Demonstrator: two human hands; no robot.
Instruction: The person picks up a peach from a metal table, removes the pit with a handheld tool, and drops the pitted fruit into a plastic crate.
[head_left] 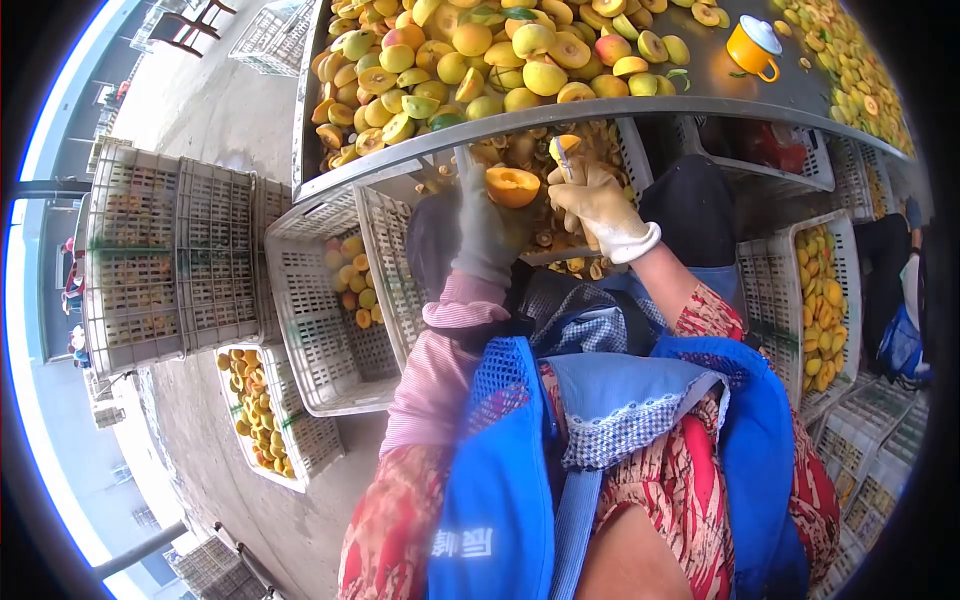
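Note:
My left hand, in a grey glove and smeared by motion, holds a yellow peach half with its orange cut face and pit hollow turned up. Close by on the right, my right hand wears a cream glove with a white cuff. Its fingers are closed around a thin metal tool, whose exact kind is hard to make out. A yellow peach piece shows at the tool's upper end. Both hands are above a crate between my knees, where pits and peach bits lie.
Ahead stands a metal table heaped with halved peaches; an orange enamel mug with a white lid sits on it. Crates flank me, some holding peaches. Stacked crates rise at left. Another person's dark-clothed leg is at right.

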